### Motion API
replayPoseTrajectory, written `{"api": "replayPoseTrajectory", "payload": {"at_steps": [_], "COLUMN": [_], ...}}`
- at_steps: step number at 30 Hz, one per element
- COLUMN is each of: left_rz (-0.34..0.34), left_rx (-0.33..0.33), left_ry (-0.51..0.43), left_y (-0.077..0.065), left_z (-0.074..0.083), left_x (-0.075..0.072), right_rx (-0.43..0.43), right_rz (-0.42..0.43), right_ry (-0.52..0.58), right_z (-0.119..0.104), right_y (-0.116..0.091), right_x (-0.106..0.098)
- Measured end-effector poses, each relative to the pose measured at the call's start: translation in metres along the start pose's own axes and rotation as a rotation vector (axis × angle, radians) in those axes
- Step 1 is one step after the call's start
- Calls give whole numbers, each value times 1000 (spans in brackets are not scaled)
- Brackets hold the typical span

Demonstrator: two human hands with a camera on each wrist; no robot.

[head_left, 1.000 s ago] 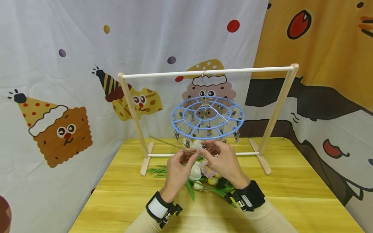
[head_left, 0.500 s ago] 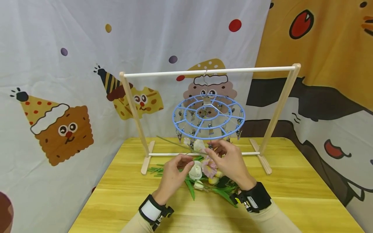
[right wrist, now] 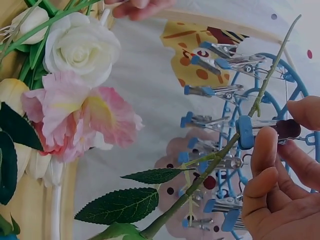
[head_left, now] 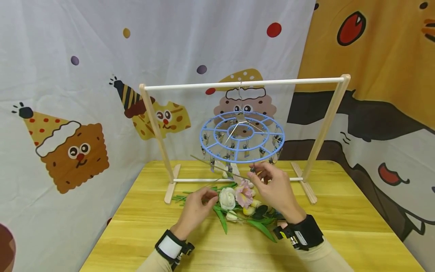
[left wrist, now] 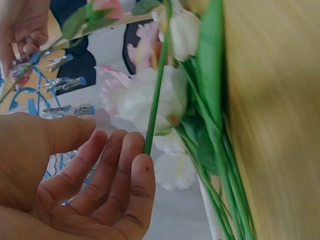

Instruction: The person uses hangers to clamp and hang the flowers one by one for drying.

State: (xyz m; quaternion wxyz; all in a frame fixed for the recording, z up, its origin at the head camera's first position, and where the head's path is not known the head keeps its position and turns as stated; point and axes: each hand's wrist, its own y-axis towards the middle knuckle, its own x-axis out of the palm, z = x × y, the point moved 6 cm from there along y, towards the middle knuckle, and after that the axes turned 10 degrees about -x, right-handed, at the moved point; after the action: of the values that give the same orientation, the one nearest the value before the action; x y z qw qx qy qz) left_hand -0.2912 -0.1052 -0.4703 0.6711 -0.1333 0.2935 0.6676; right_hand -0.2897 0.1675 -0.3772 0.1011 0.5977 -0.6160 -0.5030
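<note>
My right hand (head_left: pixel 275 185) holds a metal clip with blue tips (right wrist: pixel 260 131) on the round blue hanger (head_left: pixel 242 162), thumb and fingers around its handles. A leafy artificial flower stem (right wrist: pixel 220 156) lies in the clip's jaws, slanting up to the left in the head view. In the left wrist view its pink bloom (left wrist: pixel 109 7) shows at the top. My left hand (head_left: pixel 197 204) hovers lower left, its fingers loosely bent and holding nothing. A green stem (left wrist: pixel 159 90) passes right by its fingertips in the left wrist view.
A wooden frame with a white top bar (head_left: pixel 289 81) carries the hanger and its several dangling clips. Beneath lie a white rose (head_left: pixel 227 198), a pink flower (head_left: pixel 244 193), yellow-white tulips and green leaves (head_left: pixel 261 228) on the wooden table (head_left: pixel 343 234).
My left hand has come off the stem and drawn back down to the left. My right hand has shifted right with the clip and stem, and the hanger has turned.
</note>
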Motion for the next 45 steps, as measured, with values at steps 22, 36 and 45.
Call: {"api": "replayPoseTrajectory", "payload": {"at_steps": [22, 36, 45], "left_rz": [91, -171, -270], "left_rx": [240, 320, 337], "left_ry": [402, 529, 518], "left_y": [-8, -18, -23], "left_z": [-1, -4, -1], "left_x": [4, 35, 42], "right_rx": [-24, -149, -35], "right_rz": [130, 43, -322], "right_ry": [-119, -119, -80], "right_z": [6, -6, 4], "right_y": [-27, -51, -68], "right_x": [-32, -2, 39]}}
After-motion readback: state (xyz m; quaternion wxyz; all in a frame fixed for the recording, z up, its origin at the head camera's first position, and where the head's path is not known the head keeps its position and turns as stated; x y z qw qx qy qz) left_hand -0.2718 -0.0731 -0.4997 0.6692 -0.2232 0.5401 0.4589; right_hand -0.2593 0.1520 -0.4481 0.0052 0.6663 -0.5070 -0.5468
